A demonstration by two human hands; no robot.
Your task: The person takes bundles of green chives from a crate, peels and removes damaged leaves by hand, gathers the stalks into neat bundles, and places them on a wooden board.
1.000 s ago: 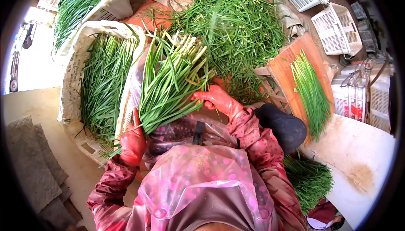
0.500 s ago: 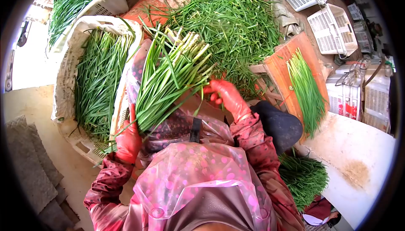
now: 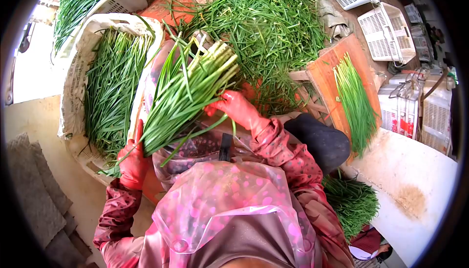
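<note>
A vegetable-sorting workplace — shown by a bunch of long green stalks [image 3: 190, 97], a broad heap of loose greens [image 3: 268, 23], a lined basket [image 3: 71, 92], white plastic crates [image 3: 378, 35] and a plastic apron [image 3: 220, 185].

Between the white rectangular plastic basket [image 3: 73, 84] at left and the flat orange wooden board [image 3: 323, 78] at right is the long-leafed green bundle [image 3: 188, 94]. Green stalks [image 3: 111, 92] lie in the basket; a narrow green sheaf [image 3: 355, 104] lies on the board. Ahead spreads a loose green heap [image 3: 273, 23].
</note>
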